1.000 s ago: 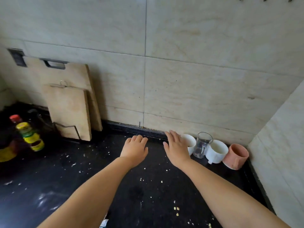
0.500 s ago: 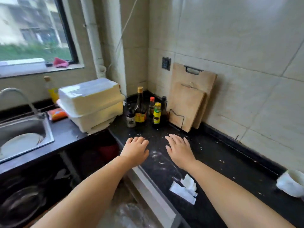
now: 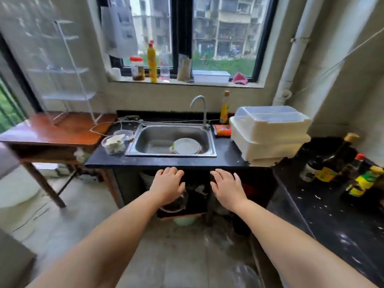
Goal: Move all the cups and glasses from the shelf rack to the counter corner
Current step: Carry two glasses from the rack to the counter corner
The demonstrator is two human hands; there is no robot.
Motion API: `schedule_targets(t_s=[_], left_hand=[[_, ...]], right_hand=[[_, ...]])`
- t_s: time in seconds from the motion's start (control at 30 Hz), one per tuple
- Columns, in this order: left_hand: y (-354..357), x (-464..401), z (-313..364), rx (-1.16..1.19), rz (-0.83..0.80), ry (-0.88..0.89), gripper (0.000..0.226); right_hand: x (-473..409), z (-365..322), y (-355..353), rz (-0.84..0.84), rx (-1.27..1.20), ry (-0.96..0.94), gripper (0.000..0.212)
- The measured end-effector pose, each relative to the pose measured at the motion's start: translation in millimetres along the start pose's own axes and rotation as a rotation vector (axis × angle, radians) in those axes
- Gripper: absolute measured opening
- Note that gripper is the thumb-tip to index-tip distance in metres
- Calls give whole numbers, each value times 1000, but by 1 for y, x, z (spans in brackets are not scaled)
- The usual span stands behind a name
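1. Left hand (image 3: 168, 187) and right hand (image 3: 227, 189) hang empty, fingers relaxed.
2. The white shelf rack (image 3: 66, 69) stands far left, blurred; any glasses on it are unclear.
3. Risk: a hurried reach could topple the light rack.

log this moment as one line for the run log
left hand: open, holds nothing | right hand: open, holds nothing | facing: sink | rack: far left, blurred | cups: none in view
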State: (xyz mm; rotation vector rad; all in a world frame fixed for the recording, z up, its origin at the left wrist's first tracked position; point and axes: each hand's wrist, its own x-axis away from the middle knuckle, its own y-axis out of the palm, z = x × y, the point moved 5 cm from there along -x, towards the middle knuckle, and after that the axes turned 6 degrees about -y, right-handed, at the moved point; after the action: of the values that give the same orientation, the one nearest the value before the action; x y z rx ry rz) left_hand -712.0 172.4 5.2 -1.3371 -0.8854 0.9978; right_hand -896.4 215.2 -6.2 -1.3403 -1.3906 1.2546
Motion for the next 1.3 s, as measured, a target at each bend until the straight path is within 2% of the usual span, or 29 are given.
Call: schedule_targets(t_s=[0.23,0.5,0.67,1.0,1.3], left_hand=[[-8,8,-150,65,9,-369,48],[-39,-55,-271,47,60,-555,46],[-50,-92,-325,92,112,-633,43],[-63,-130,-468,108,131,-728,44],[-102,-194,-626,-14,146,-563,46]], right_hand=[[-106,-126,27,-51,-25,-269,45],[-253,-218,31,-8,-119,-444,45],[-333,-264,35,-32,-79,-530,42],[-444,-380,57,-42,-143,-631,44],[-562,-506,61,65,-207,-537,44]])
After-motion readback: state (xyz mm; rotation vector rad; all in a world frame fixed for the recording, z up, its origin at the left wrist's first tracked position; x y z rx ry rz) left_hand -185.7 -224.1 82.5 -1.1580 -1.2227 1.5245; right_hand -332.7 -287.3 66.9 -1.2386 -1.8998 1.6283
